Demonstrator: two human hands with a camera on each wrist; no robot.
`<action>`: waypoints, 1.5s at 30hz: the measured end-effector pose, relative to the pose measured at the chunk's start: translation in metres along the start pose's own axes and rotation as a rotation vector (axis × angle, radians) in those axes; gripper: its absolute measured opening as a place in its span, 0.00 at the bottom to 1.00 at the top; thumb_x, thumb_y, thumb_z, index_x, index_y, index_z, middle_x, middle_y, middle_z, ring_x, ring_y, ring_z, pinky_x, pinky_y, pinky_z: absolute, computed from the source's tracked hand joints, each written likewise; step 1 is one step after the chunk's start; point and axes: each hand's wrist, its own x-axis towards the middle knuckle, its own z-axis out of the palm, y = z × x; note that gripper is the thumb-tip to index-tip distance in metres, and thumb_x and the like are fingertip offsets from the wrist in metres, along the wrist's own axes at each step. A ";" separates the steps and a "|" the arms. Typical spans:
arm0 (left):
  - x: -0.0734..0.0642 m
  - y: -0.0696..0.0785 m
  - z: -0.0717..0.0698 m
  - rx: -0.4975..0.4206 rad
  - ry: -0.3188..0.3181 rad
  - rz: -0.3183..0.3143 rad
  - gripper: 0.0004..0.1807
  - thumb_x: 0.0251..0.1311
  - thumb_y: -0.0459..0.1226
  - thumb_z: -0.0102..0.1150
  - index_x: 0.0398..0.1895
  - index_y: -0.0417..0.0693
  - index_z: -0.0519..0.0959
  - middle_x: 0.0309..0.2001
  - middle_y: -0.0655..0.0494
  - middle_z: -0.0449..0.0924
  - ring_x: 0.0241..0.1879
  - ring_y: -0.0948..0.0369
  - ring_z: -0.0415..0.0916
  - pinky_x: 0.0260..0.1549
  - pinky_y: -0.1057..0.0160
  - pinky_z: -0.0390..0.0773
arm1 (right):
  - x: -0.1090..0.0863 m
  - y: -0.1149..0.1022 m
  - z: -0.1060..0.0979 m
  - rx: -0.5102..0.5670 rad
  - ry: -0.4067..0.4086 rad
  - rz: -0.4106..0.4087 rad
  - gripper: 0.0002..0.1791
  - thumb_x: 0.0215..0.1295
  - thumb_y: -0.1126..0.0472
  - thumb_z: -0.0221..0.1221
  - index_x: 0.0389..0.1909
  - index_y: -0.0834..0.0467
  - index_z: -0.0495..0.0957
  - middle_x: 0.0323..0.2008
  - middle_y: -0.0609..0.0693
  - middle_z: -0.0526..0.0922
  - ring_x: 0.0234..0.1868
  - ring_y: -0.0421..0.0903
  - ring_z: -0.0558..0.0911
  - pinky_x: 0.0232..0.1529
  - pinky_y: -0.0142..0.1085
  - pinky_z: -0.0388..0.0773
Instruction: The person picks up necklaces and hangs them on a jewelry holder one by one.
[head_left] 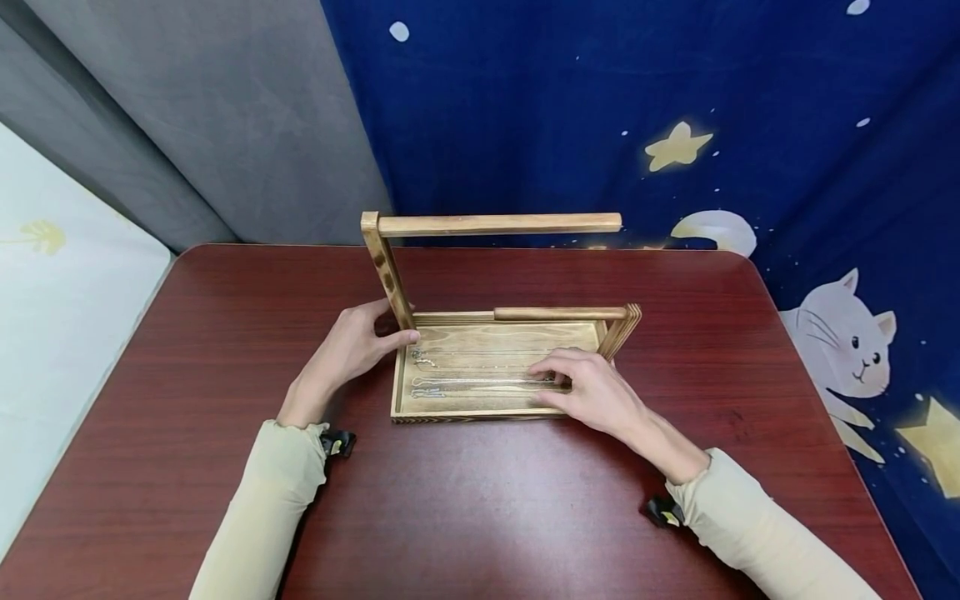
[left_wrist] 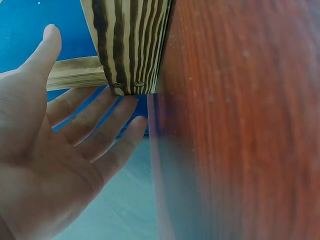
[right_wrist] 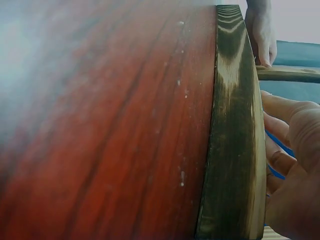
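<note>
A wooden jewelry stand with a shallow tray base (head_left: pixel 480 414) stands on the table in the head view. Several thin silver necklaces (head_left: pixel 450 382) lie lengthwise in the tray, with a bluish pendant or charm (head_left: pixel 427 392) at the left. My left hand (head_left: pixel 351 352) rests at the tall left post (head_left: pixel 388 279), thumb in front and fingers behind. In the left wrist view its fingers look nearly straight, touching the striped tray corner (left_wrist: pixel 131 45). Over the tray's right part, my right hand (head_left: pixel 588 390) has thumb and index apart; the necklaces' right ends are hidden beneath it.
A long bar (head_left: pixel 498 224) runs right from the tall post; a lower bar (head_left: pixel 558 314) runs left from the short right post (head_left: pixel 622 329). The stand sits on a dark red wooden table (head_left: pixel 480 517). Behind hangs a blue curtain (head_left: pixel 525 108), beside a grey one (head_left: pixel 247 108).
</note>
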 end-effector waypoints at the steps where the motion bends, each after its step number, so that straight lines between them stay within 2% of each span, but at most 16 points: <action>1: 0.000 0.000 0.000 -0.001 -0.002 -0.001 0.26 0.60 0.53 0.68 0.53 0.46 0.80 0.50 0.47 0.84 0.54 0.48 0.78 0.54 0.47 0.73 | 0.001 0.000 0.001 0.000 -0.006 0.005 0.15 0.54 0.57 0.74 0.44 0.51 0.87 0.37 0.41 0.85 0.32 0.36 0.79 0.33 0.31 0.76; 6: 0.000 -0.002 0.001 -0.013 -0.010 0.001 0.23 0.59 0.51 0.69 0.52 0.48 0.81 0.48 0.50 0.84 0.51 0.52 0.80 0.51 0.50 0.75 | 0.004 -0.001 0.004 0.003 -0.030 0.017 0.15 0.54 0.56 0.74 0.43 0.51 0.87 0.35 0.41 0.84 0.30 0.34 0.78 0.32 0.30 0.75; 12: -0.002 -0.007 -0.001 -0.080 -0.083 -0.002 0.24 0.60 0.50 0.69 0.54 0.48 0.80 0.47 0.52 0.85 0.49 0.56 0.81 0.49 0.53 0.78 | 0.005 -0.001 0.006 0.025 -0.041 0.027 0.14 0.54 0.57 0.75 0.42 0.52 0.87 0.34 0.41 0.84 0.30 0.35 0.78 0.32 0.31 0.74; 19: -0.003 -0.010 -0.002 -0.160 -0.129 -0.054 0.29 0.58 0.46 0.72 0.60 0.45 0.77 0.50 0.49 0.83 0.51 0.54 0.81 0.49 0.52 0.79 | 0.008 -0.002 0.009 0.037 -0.071 0.036 0.14 0.54 0.58 0.74 0.42 0.53 0.87 0.34 0.43 0.85 0.30 0.37 0.79 0.32 0.30 0.74; 25: -0.002 -0.012 -0.002 -0.226 -0.168 -0.072 0.28 0.58 0.43 0.72 0.61 0.45 0.76 0.52 0.48 0.83 0.53 0.53 0.81 0.51 0.52 0.78 | 0.010 -0.003 0.010 0.044 -0.078 0.036 0.13 0.53 0.59 0.75 0.41 0.52 0.87 0.33 0.41 0.85 0.31 0.36 0.79 0.33 0.30 0.75; 35: -0.003 -0.014 -0.004 -0.207 -0.196 -0.107 0.32 0.59 0.40 0.71 0.66 0.44 0.73 0.55 0.44 0.81 0.55 0.50 0.79 0.53 0.50 0.77 | 0.017 -0.005 0.015 0.031 -0.102 0.060 0.12 0.54 0.57 0.75 0.41 0.50 0.88 0.34 0.41 0.84 0.32 0.38 0.79 0.33 0.31 0.74; 40: -0.003 -0.013 -0.005 -0.217 -0.209 -0.120 0.32 0.59 0.40 0.71 0.66 0.44 0.72 0.55 0.44 0.80 0.55 0.49 0.79 0.53 0.50 0.76 | 0.018 -0.007 0.019 -0.009 -0.107 0.107 0.11 0.54 0.54 0.74 0.39 0.46 0.88 0.35 0.39 0.81 0.28 0.36 0.74 0.29 0.32 0.69; 45: -0.003 -0.014 -0.004 -0.208 -0.204 -0.115 0.31 0.59 0.40 0.71 0.65 0.44 0.73 0.55 0.43 0.80 0.55 0.49 0.79 0.53 0.50 0.77 | 0.020 -0.009 0.023 -0.005 -0.120 0.160 0.09 0.53 0.54 0.75 0.36 0.44 0.89 0.35 0.40 0.79 0.28 0.36 0.71 0.28 0.32 0.68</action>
